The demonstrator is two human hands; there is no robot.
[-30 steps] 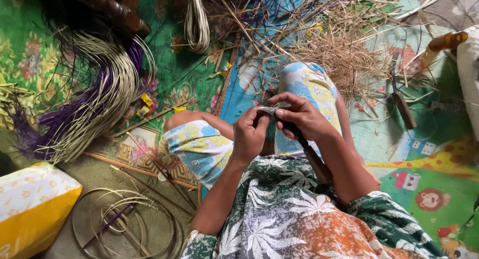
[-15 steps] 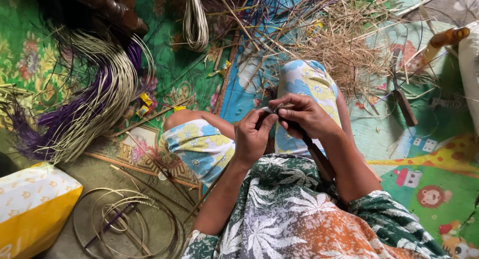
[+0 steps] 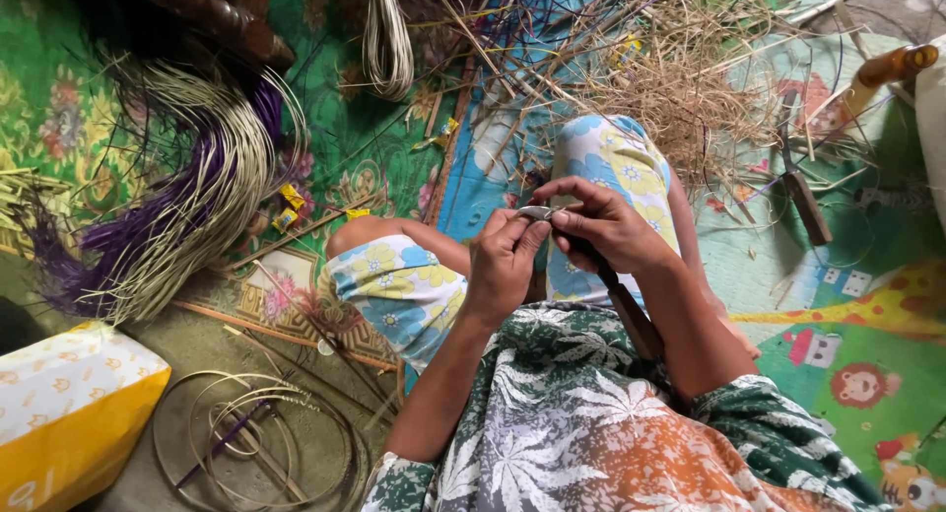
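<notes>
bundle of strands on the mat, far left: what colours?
The bundle of strands is pale straw with purple mixed in, darkest purple at its lower end. Head view shows it best.

- Shirt (image 3: 591,423): dark green with white leaf print, orange patch.
- Shorts (image 3: 394,285): pale blue with yellow flowers.
- Fibre bundle (image 3: 187,206), left of the shorts: cream and purple strands.
- Floor mat (image 3: 857,374): green, cartoon animals.
- Cushion (image 3: 69,404): white over yellow.

Short-sleeved shirt (image 3: 591,423): green with white leaf print, orange patches. Shorts (image 3: 404,290): pale, blue-and-yellow floral print.
</notes>
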